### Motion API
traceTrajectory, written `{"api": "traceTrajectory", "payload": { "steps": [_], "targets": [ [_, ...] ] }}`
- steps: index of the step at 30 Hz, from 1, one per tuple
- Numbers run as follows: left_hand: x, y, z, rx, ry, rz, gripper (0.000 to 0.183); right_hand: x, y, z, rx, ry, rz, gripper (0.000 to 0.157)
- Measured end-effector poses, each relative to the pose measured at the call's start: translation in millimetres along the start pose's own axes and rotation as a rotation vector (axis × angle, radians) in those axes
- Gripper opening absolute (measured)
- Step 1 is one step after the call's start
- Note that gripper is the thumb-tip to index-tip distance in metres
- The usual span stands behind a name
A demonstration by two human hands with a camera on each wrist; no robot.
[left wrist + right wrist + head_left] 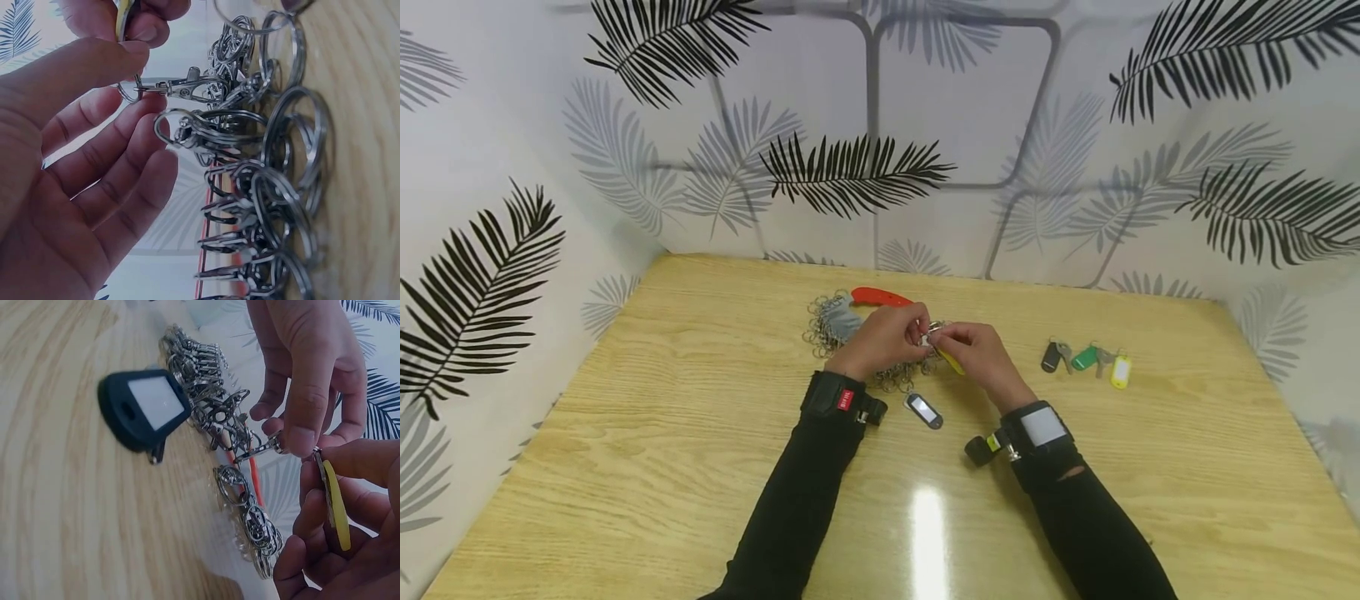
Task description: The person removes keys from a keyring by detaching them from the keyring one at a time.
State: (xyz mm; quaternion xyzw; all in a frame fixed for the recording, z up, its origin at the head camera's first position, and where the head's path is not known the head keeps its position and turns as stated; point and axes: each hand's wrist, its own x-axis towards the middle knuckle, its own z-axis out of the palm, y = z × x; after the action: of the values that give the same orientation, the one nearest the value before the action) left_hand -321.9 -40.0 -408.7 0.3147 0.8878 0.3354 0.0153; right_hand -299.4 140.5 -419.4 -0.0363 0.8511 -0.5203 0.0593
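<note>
Black sleeves [801,508]; left hand [889,337] pinching ringed metal clasp [185,90]; right hand [985,357], close by, gripping yellow tag [338,509]; dark tag [925,411] on bench [685,467].

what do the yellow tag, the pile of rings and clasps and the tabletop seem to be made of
Yellow tag: probably plastic; smooth and evenly coloured.
Pile of rings and clasps: metal, perhaps plated, with bright silvery glints.
Tabletop: wood or wood-look laminate; grain shows, and the glare suggests a glossy coating.
</note>
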Motion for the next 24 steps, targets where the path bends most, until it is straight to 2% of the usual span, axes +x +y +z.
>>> {"api": "traceTrajectory", "payload": {
  "steps": [6, 15, 24],
  "targets": [
    [1.1, -1.5, 0.3, -0.019, -0.002, 0.005, 0.022, -0.3, 1.0, -1.0, -0.029, 0.020, -0.034, 0.023],
    [1.6, -4.4, -0.3, -0.041, 0.006, 0.039, 0.019, 1.4, 5.9, -1.8, -0.009, 0.049, -0.093, 0.021],
    [1.7, -7.3, -1.1, -0.038, 0.015, 0.062, 0.019, 4.5, 1.9, 3.2, -0.037, 0.091, -0.081, 0.016]
  ]
}}
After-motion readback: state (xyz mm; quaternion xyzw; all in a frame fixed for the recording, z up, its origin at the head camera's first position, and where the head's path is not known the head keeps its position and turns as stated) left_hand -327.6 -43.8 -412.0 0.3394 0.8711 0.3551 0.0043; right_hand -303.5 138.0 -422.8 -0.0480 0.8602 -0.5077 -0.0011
